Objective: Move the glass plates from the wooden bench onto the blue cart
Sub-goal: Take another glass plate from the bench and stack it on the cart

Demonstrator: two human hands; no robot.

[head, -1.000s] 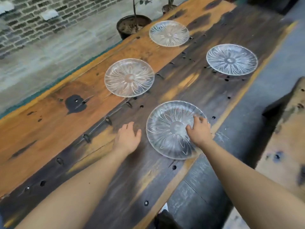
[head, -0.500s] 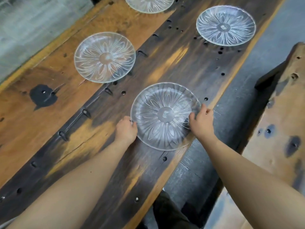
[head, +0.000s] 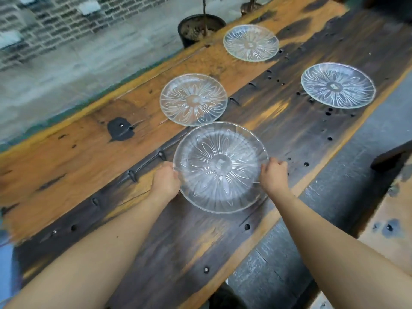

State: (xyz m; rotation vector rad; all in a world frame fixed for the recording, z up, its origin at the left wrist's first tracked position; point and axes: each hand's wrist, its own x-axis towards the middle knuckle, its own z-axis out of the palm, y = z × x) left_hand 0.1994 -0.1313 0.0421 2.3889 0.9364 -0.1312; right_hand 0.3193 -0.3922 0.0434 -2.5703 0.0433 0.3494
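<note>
A clear glass plate (head: 220,167) with a flower pattern is held above the wooden bench (head: 66,166). My left hand (head: 166,182) grips its left rim and my right hand (head: 274,178) grips its right rim. Three more glass plates lie flat on the bench: one (head: 193,99) just beyond the held plate, one (head: 250,42) at the far end, one (head: 337,85) near the right edge. The blue cart is not in view.
A black plant pot (head: 200,29) stands on the floor past the bench's far edge, with a brick wall behind it. A second wooden piece (head: 396,210) sits at the right across a grey floor gap (head: 334,197).
Both hands closed on the near plate's rim and raised it off the bench toward me. The camera view tilted up, so the far plate and the pot came back into sight.
</note>
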